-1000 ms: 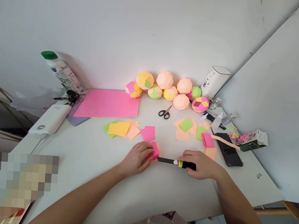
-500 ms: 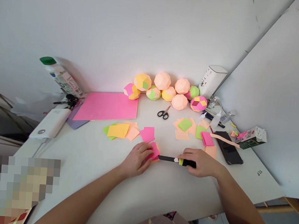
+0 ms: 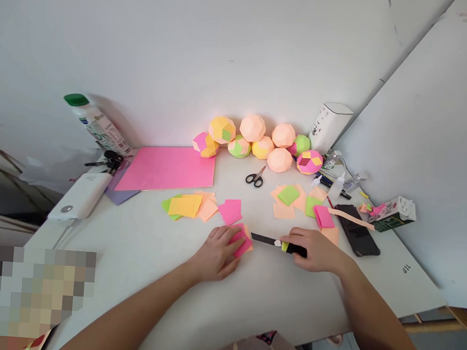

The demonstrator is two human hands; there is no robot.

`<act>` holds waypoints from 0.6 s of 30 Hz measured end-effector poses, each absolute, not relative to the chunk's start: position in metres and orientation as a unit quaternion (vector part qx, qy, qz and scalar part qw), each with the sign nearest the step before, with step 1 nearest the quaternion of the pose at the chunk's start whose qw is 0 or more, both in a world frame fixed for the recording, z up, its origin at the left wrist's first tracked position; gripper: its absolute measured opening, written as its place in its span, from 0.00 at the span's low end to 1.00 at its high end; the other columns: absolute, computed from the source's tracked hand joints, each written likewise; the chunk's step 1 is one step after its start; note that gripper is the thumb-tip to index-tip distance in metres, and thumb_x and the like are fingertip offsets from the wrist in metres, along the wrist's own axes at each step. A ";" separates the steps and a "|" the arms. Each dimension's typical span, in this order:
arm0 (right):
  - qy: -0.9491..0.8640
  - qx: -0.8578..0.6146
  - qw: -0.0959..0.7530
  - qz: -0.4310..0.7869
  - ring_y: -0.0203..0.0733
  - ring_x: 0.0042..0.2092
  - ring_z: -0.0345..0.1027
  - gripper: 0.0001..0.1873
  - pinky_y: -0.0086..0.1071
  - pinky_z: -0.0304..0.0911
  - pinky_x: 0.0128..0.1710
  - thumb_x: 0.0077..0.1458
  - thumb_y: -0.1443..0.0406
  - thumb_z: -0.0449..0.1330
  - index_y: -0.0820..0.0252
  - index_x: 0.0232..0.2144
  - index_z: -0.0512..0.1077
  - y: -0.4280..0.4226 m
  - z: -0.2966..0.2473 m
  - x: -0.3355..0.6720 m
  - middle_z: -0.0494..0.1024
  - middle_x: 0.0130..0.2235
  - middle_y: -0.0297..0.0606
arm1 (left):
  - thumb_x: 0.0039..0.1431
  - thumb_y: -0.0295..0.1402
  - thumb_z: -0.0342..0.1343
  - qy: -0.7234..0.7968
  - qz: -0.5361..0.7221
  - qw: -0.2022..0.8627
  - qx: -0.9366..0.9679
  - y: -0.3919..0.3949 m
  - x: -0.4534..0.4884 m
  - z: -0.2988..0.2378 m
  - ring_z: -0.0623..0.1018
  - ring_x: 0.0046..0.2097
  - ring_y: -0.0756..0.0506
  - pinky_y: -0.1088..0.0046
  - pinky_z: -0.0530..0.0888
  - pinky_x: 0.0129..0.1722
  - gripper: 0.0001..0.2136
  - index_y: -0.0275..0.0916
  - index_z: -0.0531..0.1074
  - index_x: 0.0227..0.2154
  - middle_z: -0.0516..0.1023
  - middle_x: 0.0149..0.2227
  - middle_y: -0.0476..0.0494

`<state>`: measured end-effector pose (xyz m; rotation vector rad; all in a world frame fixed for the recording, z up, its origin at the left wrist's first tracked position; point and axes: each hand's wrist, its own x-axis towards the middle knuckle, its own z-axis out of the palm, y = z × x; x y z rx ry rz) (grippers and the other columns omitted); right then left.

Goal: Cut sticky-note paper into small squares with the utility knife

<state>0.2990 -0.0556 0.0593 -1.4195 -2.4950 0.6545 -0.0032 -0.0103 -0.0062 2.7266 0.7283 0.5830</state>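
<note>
My left hand [image 3: 216,251] lies on a small stack of pink and orange paper squares [image 3: 243,241], fingers curled over its left side and pressing it to the white table [image 3: 141,243]. My right hand [image 3: 316,250] is closed round the black and lime handle of a utility knife [image 3: 279,243]. The blade end points left and stops just short of the stack's right edge.
Loose coloured squares [image 3: 191,205] and a pink square [image 3: 231,209] lie behind the hands, more squares [image 3: 295,200] to the right. Scissors [image 3: 255,176], paper balls [image 3: 260,139], a big pink sheet [image 3: 166,167], a phone [image 3: 357,237], a power bank [image 3: 80,196] and a bottle [image 3: 96,125] ring the area.
The knife tip has drawn back to the right, off the stack's edge. My left hand has shifted slightly on the stack. The camera has drifted a little.
</note>
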 end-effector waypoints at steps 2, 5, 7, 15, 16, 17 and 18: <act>-0.844 -0.477 0.102 0.225 0.40 0.34 0.69 0.27 0.30 0.64 0.33 0.45 0.73 0.52 0.56 0.48 0.74 -0.056 0.060 0.299 0.75 0.36 0.38 | 0.56 0.34 0.50 0.248 0.203 0.124 0.939 -0.010 -0.004 -0.008 0.66 0.53 0.34 0.51 0.67 0.48 0.19 0.39 0.65 0.52 0.66 0.53 0.33; -0.846 -0.471 0.104 0.228 0.39 0.34 0.69 0.27 0.30 0.64 0.33 0.45 0.73 0.52 0.56 0.48 0.75 -0.056 0.060 0.298 0.75 0.36 0.38 | 0.57 0.35 0.51 0.246 0.231 0.112 0.935 -0.009 -0.004 -0.012 0.65 0.55 0.33 0.50 0.66 0.51 0.22 0.39 0.62 0.55 0.66 0.53 0.32; -0.847 -0.468 0.104 0.228 0.39 0.34 0.69 0.27 0.30 0.64 0.33 0.44 0.73 0.52 0.56 0.47 0.75 -0.056 0.060 0.298 0.75 0.35 0.38 | 0.57 0.40 0.52 0.255 0.251 0.099 0.929 -0.008 -0.004 -0.017 0.66 0.54 0.33 0.50 0.66 0.50 0.23 0.39 0.61 0.55 0.67 0.52 0.32; -0.848 -0.470 0.097 0.227 0.39 0.34 0.69 0.27 0.30 0.63 0.32 0.45 0.72 0.52 0.55 0.48 0.74 -0.055 0.059 0.298 0.75 0.35 0.37 | 0.55 0.37 0.54 0.299 0.272 0.091 0.910 -0.008 -0.002 -0.021 0.69 0.51 0.35 0.51 0.69 0.48 0.23 0.40 0.61 0.54 0.68 0.50 0.33; -0.847 -0.470 0.095 0.230 0.39 0.34 0.69 0.27 0.30 0.63 0.32 0.45 0.72 0.52 0.55 0.48 0.74 -0.055 0.059 0.298 0.75 0.35 0.37 | 0.55 0.34 0.52 0.294 0.272 0.094 0.912 -0.008 -0.002 -0.020 0.69 0.51 0.35 0.51 0.69 0.48 0.22 0.40 0.61 0.53 0.68 0.50 0.33; -0.846 -0.469 0.094 0.234 0.39 0.34 0.69 0.27 0.30 0.63 0.32 0.45 0.72 0.52 0.55 0.48 0.74 -0.056 0.060 0.298 0.75 0.35 0.38 | 0.54 0.32 0.51 0.288 0.270 0.098 0.914 -0.008 -0.003 -0.018 0.69 0.51 0.35 0.51 0.68 0.48 0.22 0.40 0.61 0.53 0.68 0.50 0.33; -0.846 -0.468 0.092 0.239 0.40 0.34 0.69 0.27 0.30 0.64 0.32 0.45 0.72 0.52 0.55 0.48 0.74 -0.056 0.060 0.298 0.75 0.36 0.38 | 0.52 0.30 0.50 0.283 0.270 0.103 0.914 -0.008 -0.003 -0.017 0.69 0.51 0.35 0.50 0.68 0.48 0.21 0.39 0.62 0.52 0.68 0.50 0.33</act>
